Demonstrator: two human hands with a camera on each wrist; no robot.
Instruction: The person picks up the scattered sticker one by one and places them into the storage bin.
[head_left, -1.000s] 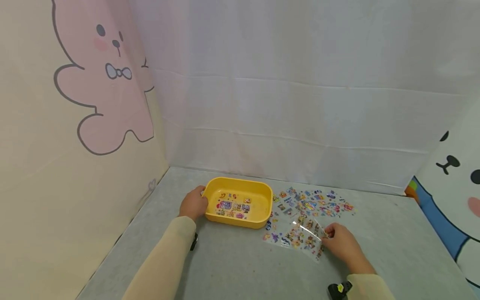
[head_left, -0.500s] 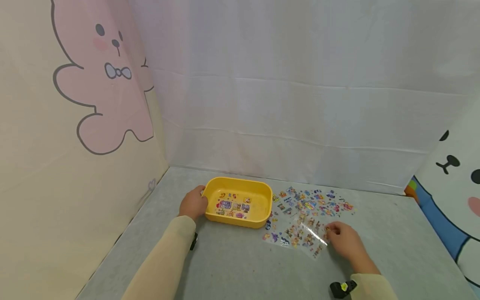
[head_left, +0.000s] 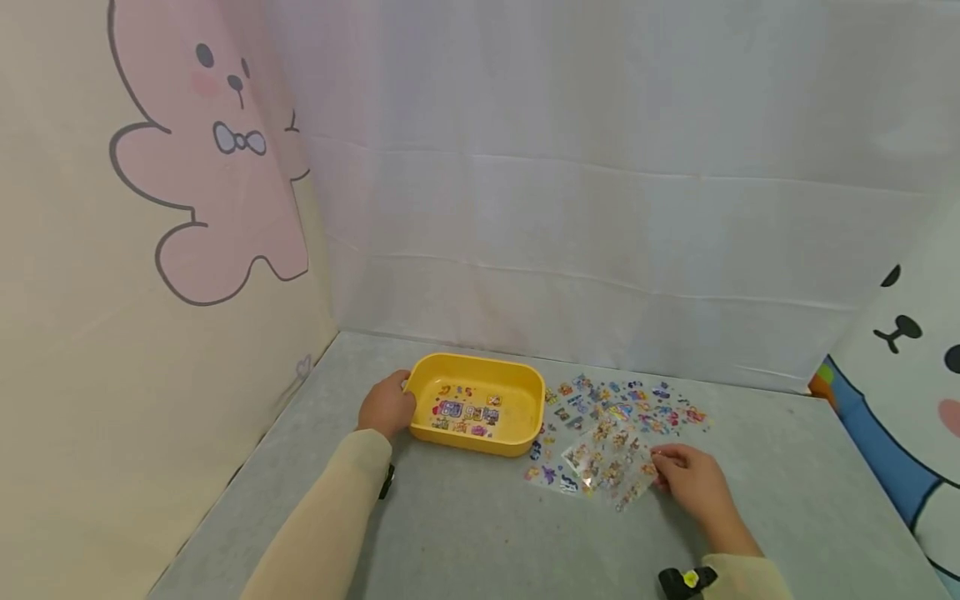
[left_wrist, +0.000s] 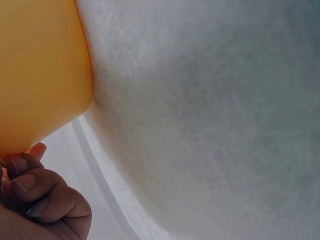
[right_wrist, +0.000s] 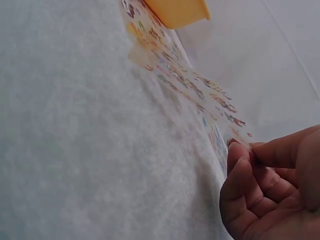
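Note:
At the left end of a yellow tray (head_left: 480, 364), my left hand (head_left: 387, 406) grips the rim; the left wrist view has its curled fingers (left_wrist: 47, 192) against the tray's outer wall. Inside the tray lies a clear sheet of small colourful stickers (head_left: 468, 412). My right hand (head_left: 693, 483) pinches the right edge of another transparent sticker sheet (head_left: 611, 458) between thumb and fingertips. In the right wrist view that sheet (right_wrist: 200, 95) slants up from the table toward the fingers, its near edge raised. It overlaps other sticker sheets (head_left: 660, 408) on the table.
The grey table (head_left: 480, 533) runs back to a white curtain (head_left: 600, 208). A cream wall with a pink bear (head_left: 225, 167) stands at the left, and a panel with a white cartoon animal (head_left: 907, 358) at the right. A black wrist device (head_left: 686, 582) sits by the right cuff.
The sticker sheet in my right hand has turned and shifted slightly, its glare line gone and its left corner now showing over the other sheets. The left hand and tray have stayed put.

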